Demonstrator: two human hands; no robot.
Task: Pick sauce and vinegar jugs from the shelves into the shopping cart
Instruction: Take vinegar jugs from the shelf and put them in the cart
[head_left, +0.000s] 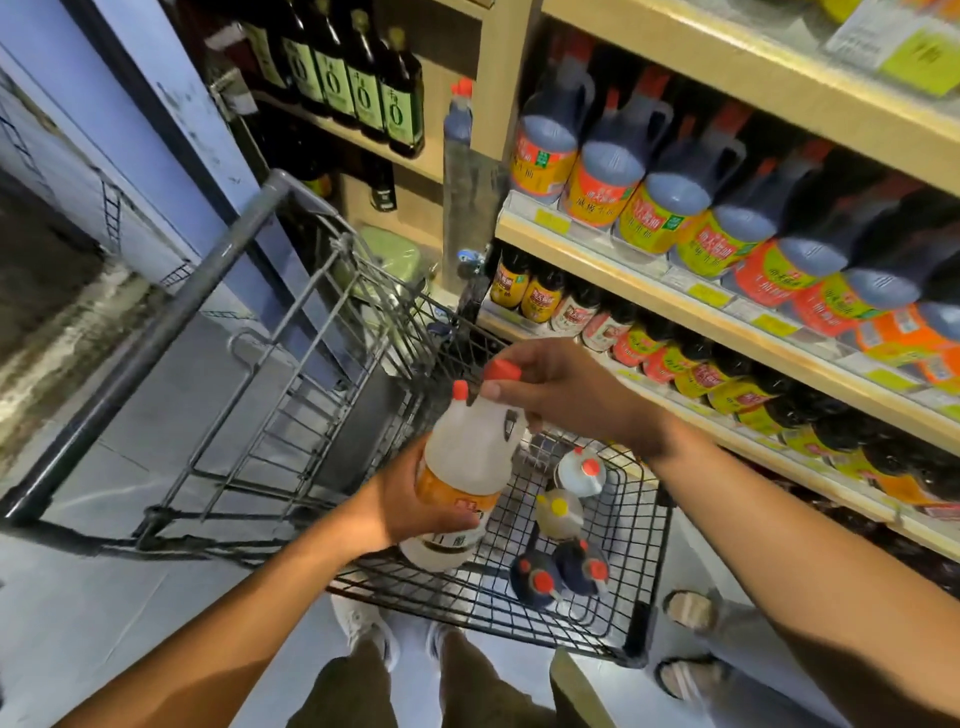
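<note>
A clear vinegar jug (470, 457) with red caps and an orange label hangs tilted over the wire shopping cart (644, 551). My left hand (415, 499) grips the jug's lower body from the left. My right hand (550, 387) pinches its neck and handle at the top. Inside the cart's basket lie two dark sauce jugs (561, 569) with red caps, a clear jug with a yellow cap (558, 512) and another clear jug with a red cap (582, 470). Rows of dark sauce jugs (670, 192) fill the shelf on the right.
Smaller dark bottles (649, 358) line the lower shelf right of the cart. Green-labelled bottles (358, 83) stand on a far shelf. The cart's grey handle bar (171, 322) runs at left. Another person's sandalled feet (691, 639) stand to the right of the cart.
</note>
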